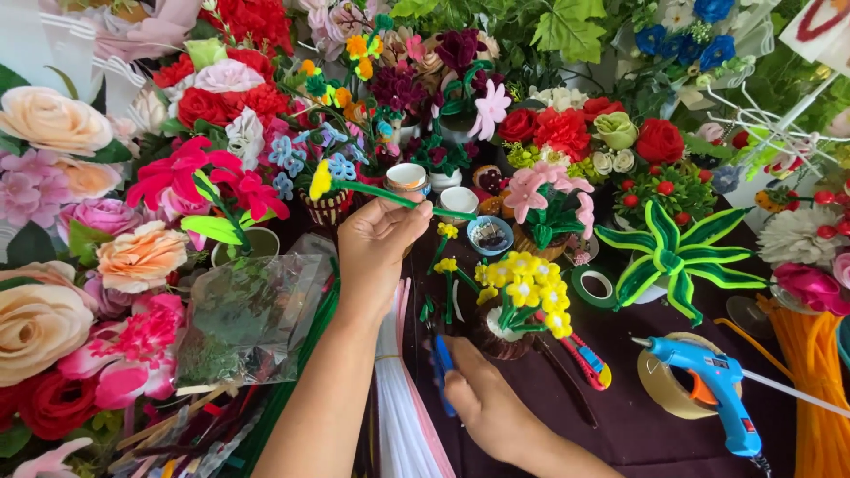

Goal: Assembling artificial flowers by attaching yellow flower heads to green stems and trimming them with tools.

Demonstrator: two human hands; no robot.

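Yellow flower stem (pixel 372 190) pinched in left hand (pixel 376 243).

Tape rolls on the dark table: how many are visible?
2: a green tape roll beside the striped green plant, and a tan tape roll under the blue glue gun. The flowers may hide others.

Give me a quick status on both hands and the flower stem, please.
Left hand pinching green stem with yellow bloom, raised. Right hand on blue-handled tool. Yellow flower pot between them.
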